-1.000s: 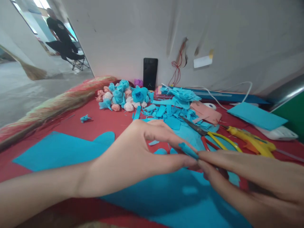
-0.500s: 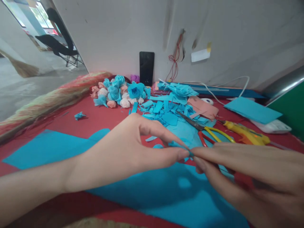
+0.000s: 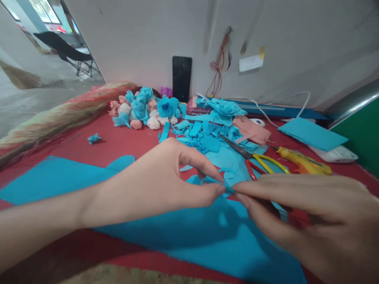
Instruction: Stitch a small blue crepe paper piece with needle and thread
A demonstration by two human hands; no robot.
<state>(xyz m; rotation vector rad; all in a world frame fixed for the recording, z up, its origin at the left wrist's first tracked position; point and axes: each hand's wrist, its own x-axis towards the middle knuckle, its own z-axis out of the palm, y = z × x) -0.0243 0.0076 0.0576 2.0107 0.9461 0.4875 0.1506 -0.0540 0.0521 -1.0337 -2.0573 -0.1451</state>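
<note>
left hand (image 3: 160, 181), right hand (image 3: 299, 213) — pinching blue paper strip (image 3: 227, 188)

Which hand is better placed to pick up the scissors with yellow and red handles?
Probably the right hand. The scissors with yellow and red handles lie just beyond its fingers, on its side. The left hand is farther away. Both hands pinch the small blue paper piece.

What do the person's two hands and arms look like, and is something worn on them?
Both are bare. The left hand and its forearm show no sleeve, glove, ring or watch. The right hand also has bare fingers with short, unpainted nails; its wrist is out of view.
</note>
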